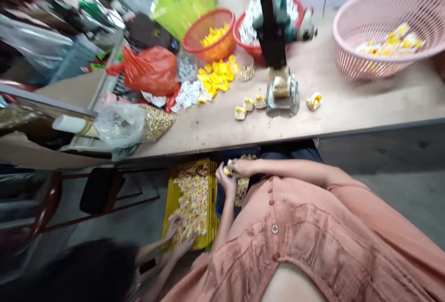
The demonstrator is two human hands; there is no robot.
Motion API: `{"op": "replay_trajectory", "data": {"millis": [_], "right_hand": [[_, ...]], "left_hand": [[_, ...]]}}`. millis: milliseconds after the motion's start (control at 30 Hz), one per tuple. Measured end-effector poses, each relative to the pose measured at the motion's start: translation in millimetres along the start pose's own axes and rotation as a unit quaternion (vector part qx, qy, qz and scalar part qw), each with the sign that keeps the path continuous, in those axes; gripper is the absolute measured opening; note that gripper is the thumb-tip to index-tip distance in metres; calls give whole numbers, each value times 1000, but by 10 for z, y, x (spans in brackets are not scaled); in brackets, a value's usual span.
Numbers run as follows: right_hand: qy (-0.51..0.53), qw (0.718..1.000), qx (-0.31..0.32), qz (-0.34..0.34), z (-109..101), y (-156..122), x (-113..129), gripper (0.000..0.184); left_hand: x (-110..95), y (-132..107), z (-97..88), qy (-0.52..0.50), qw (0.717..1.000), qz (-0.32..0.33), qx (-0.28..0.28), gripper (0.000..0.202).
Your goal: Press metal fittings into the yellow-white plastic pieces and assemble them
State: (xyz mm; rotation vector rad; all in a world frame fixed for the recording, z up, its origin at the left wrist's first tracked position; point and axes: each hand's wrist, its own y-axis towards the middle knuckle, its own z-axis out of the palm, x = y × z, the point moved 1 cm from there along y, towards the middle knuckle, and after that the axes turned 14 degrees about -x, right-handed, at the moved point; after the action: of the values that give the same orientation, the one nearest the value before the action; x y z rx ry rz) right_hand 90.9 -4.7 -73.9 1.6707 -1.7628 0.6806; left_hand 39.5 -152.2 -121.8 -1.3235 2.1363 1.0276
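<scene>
My two hands meet just below the table's front edge, over my lap. My left hand (pixel 226 182) is closed, with its fingers curled round a small yellow and white piece (pixel 227 171). My right hand (pixel 243 167) comes in from the right and pinches the same piece from above. Under them lies a pile of similar pieces (pixel 241 188) in my lap. To the left, a yellow crate (pixel 171 200) on the floor holds many more of these pieces.
Another person at lower left has both hands (pixel 179 235) in the yellow crate. On the table (pixel 347 103) stand a small press (pixel 282 93), three finished pieces (pixel 249 106), loose yellow parts (pixel 217 76), an orange basket (pixel 210 35), a red basket (pixel 255 49) and a pink basket (pixel 385 28).
</scene>
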Motion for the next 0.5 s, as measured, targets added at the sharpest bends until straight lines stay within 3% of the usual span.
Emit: {"op": "replay_trajectory", "data": {"millis": [133, 233, 300, 400, 500], "right_hand": [[-66, 991, -59, -102, -148, 52, -129, 39], [-114, 967, -179, -138, -583, 134, -353, 36], [-165, 951, -248, -86, -966, 189, -517, 38], [-251, 921, -295, 49, -1464, 245, -756, 52], [-282, 906, -291, 124, -1695, 275, -960, 60]], "left_hand": [[-48, 180, 60, -37, 997, 37, -57, 42], [-244, 553, 303, -41, 990, 121, -63, 37], [-477, 879, 582, -58, 981, 182, -41, 42], [-879, 1367, 1093, -49, 967, 247, 21, 63], [-1192, 1711, 1529, 23, 950, 283, 126, 79]]}}
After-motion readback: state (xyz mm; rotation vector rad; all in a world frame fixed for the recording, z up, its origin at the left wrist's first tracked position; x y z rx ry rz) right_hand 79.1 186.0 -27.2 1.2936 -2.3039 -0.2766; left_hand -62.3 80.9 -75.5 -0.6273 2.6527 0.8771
